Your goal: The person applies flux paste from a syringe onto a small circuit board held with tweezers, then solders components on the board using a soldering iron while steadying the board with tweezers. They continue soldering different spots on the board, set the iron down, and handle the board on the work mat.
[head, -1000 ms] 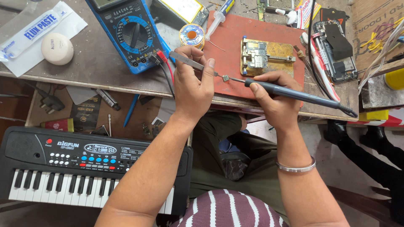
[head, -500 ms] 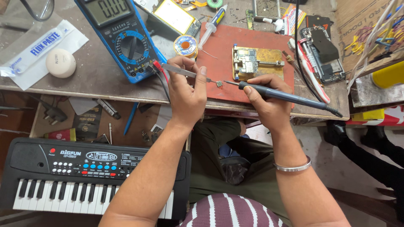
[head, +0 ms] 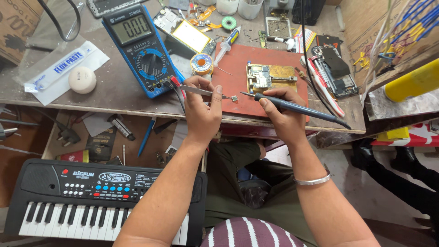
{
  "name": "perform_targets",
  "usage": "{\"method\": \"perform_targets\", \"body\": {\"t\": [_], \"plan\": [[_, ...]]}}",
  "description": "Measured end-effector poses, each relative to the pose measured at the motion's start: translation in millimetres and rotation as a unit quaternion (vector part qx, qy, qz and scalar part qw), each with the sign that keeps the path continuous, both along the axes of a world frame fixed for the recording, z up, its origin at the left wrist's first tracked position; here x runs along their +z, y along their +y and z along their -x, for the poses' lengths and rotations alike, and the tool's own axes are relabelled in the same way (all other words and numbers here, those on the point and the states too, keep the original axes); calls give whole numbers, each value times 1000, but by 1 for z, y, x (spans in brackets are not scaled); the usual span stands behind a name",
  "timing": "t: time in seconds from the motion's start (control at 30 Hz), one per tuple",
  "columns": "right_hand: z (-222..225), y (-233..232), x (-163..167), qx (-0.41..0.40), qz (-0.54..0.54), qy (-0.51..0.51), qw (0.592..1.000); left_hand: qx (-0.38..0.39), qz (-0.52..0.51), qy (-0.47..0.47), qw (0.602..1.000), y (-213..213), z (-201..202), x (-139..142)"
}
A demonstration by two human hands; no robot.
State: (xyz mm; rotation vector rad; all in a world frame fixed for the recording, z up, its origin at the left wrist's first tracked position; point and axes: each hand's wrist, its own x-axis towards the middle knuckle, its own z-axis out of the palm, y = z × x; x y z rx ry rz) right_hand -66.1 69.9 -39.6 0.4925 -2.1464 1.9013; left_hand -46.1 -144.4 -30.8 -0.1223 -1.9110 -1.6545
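Tweezers (head: 203, 91) sit pinched in my left hand (head: 201, 110), their tips holding a tiny chip (head: 234, 98) over the red mat (head: 238, 87); my right hand (head: 283, 114) grips the soldering iron (head: 297, 107), its tip just beside the chip, near the circuit board (head: 267, 77).

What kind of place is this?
Probably an electronics repair bench. A blue multimeter sits on the table, the right hand holds a soldering iron, and the left hand holds tweezers.
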Motion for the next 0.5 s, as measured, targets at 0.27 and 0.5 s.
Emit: {"method": "perform_targets", "body": {"t": [0.27,0.5], "plan": [[4,1,2,6,21,-10,1000,8,4,-1,1000,3,6,0],[8,4,-1,6,19,-25,999,20,-1,17,1000,5,11,1]]}}
